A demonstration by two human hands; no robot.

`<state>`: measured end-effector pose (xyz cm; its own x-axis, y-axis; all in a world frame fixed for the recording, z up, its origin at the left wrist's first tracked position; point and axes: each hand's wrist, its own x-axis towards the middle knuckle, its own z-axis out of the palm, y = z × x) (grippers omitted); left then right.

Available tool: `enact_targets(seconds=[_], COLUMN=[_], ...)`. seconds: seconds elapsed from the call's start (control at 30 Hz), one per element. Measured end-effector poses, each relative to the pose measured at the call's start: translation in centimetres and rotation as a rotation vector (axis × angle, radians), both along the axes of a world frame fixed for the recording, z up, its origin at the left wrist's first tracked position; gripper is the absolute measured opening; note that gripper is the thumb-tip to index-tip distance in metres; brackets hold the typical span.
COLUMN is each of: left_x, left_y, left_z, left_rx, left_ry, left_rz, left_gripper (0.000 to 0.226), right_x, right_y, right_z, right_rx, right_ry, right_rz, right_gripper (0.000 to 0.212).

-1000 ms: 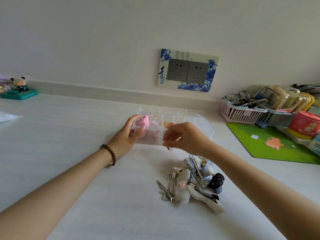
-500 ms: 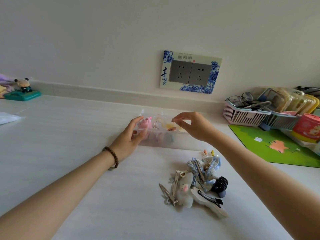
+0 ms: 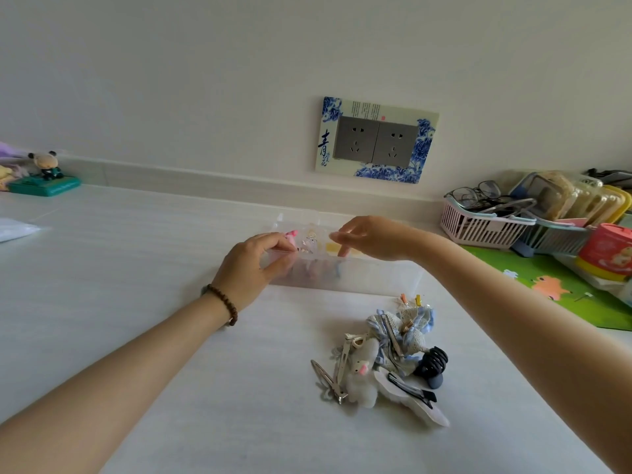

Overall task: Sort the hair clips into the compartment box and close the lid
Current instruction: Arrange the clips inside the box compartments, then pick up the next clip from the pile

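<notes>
A clear compartment box (image 3: 376,278) stands on the white counter, with pink, clear and yellow clips in its far cells. My left hand (image 3: 251,268) grips the box's left end, thumb on the front wall. My right hand (image 3: 372,237) hovers over the middle cells with bent fingers, one fingertip pointing down into the box; I cannot see whether it pinches anything. A pile of hair clips (image 3: 383,360) lies in front of the box: a silver snap clip (image 3: 325,374), a fluffy white clip (image 3: 359,371), a black claw clip (image 3: 431,366) and blue fabric ones. Small orange and yellow clips (image 3: 410,299) lie by the box.
At the right stand a pink basket (image 3: 478,227) with glasses, a second basket of packets, a red tin (image 3: 608,251) and a green mat (image 3: 564,289). A wall socket (image 3: 376,140) is behind the box. A toy figure (image 3: 44,172) sits far left.
My right hand went from the box's front wall up over the compartments and now dips a finger into it. The left hand kept its hold on the box's left end.
</notes>
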<state>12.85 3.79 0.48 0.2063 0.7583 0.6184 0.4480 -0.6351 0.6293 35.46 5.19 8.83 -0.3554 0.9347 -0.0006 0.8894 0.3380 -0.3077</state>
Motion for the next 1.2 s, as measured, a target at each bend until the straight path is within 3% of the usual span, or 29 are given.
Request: enact_targets(seconds=[0.13, 0.27, 0.4, 0.5, 0.6, 0.7, 0.87, 0.93, 1.07, 1.2], left_x=[-0.1, -0.1, 1.0, 2.8, 4.5, 5.5, 6.1, 6.0, 4.8, 4.4], left_y=[-0.1, -0.4, -0.9, -1.5, -1.7, -2.5, -5.0, -6.4, -7.4, -6.8], left_z=[0.1, 0.3, 0.7, 1.3, 1.4, 1.2, 1.0, 0.5, -0.3, -0.3], left_rx=[0.005, -0.015, 0.08, 0.125, 0.165, 0.169, 0.044, -0.04, -0.27, -0.385], left_ry=[0.005, 0.003, 0.053, 0.102, 0.294, 0.418, 0.473, 0.48, 0.428, 0.461], left_rz=[-0.013, -0.009, 0.026, -0.036, -0.053, -0.028, -0.24, -0.313, -0.301, -0.291], left_gripper=[0.007, 0.011, 0.023, 0.034, 0.042, 0.05, 0.063, 0.067, 0.058, 0.063], right_x=[0.0, 2.3, 6.3, 9.3, 10.1, 8.7, 4.5, 3.0, 2.7, 5.0], right_y=[-1.4, -3.8, -6.4, -7.1, -7.0, -7.4, -9.5, -10.3, -10.3, -9.9], right_z=[-1.2, -1.1, -1.1, -1.8, -3.2, -3.7, -5.8, -7.0, -6.3, -5.6], right_rx=[-0.032, 0.167, 0.268, 0.158, -0.019, -0.12, -0.155, -0.096, -0.108, -0.049], right_ry=[0.111, 0.245, 0.386, 0.371, 0.363, 0.411, 0.377, 0.432, 0.692, 0.677], right_rz=[0.067, 0.099, -0.017, -0.186, -0.324, -0.322, -0.133, -0.059, -0.079, -0.083], right_gripper=[0.052, 0.041, 0.036, 0.031, 0.035, 0.045, 0.059, 0.053, 0.037, 0.045])
